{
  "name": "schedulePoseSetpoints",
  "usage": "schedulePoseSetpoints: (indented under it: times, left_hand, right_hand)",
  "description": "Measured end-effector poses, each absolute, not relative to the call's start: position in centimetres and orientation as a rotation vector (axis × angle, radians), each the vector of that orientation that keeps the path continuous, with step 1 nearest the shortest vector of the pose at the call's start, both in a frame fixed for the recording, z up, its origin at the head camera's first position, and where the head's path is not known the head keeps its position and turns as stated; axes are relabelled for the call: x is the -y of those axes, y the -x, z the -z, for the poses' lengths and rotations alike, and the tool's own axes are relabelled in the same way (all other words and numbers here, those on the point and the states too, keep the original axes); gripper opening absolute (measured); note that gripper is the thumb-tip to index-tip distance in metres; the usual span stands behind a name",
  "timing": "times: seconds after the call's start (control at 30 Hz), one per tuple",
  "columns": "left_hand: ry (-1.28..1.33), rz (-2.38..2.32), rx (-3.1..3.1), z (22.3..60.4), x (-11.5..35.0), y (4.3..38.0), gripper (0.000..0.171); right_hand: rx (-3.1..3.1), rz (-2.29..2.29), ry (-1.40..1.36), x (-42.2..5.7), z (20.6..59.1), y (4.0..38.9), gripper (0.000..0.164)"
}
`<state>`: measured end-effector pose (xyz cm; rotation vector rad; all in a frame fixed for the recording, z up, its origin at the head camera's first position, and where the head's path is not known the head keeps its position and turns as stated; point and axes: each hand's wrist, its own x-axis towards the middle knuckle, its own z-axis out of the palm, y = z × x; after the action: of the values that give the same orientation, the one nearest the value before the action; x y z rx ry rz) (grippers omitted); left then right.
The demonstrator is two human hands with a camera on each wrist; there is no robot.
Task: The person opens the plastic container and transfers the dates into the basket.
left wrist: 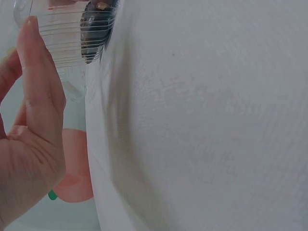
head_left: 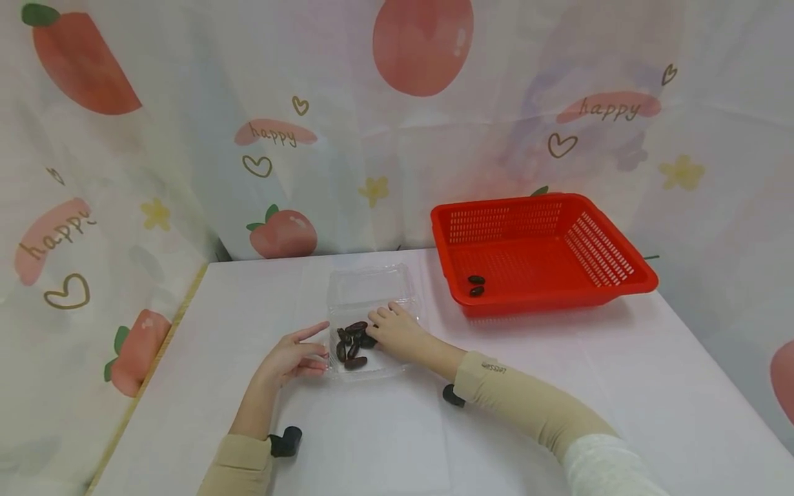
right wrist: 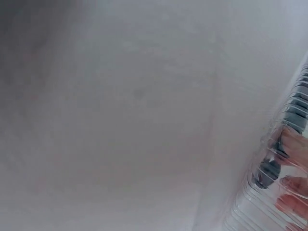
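A clear plastic box stands on the table with its lid folded back. Inside lie several dark brown, oval fruits that look like dates; some show through the ribbed wall in the left wrist view. My left hand is at the box's left side, fingers extended and spread, fingertips at the wall. From the right, my right hand reaches into the box, its fingers down among the dates. Whether those fingers pinch a date is hidden. Two more dates lie in the red basket.
The basket, with slotted walls, stands at the back right of the white-covered table. A printed curtain hangs behind and beside the table. Black wrist devices show below both forearms.
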<state>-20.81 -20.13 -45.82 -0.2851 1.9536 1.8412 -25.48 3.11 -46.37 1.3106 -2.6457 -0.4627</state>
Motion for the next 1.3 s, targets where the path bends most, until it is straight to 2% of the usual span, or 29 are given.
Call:
schedulePoseSetpoints:
  times: [0.27,0.67,1.3]
  left_hand:
    - [0.279,-1.844,-1.960,46.0,20.1,20.7,0.059]
    - [0.293,-1.846,-1.971,46.0,20.2,20.6,0.058]
    - [0.273,-1.858,-1.957,45.8,20.2,20.8,0.059]
  right_hand:
    - [2.675,0.378,-1.295,-3.2,45.4,25.2,0.034]
    - [2.520,0.302,-1.286,-4.3,43.2,25.5,0.021]
    - [2.590,0.217,-1.189,-8.3,40.3,26.0,0.025]
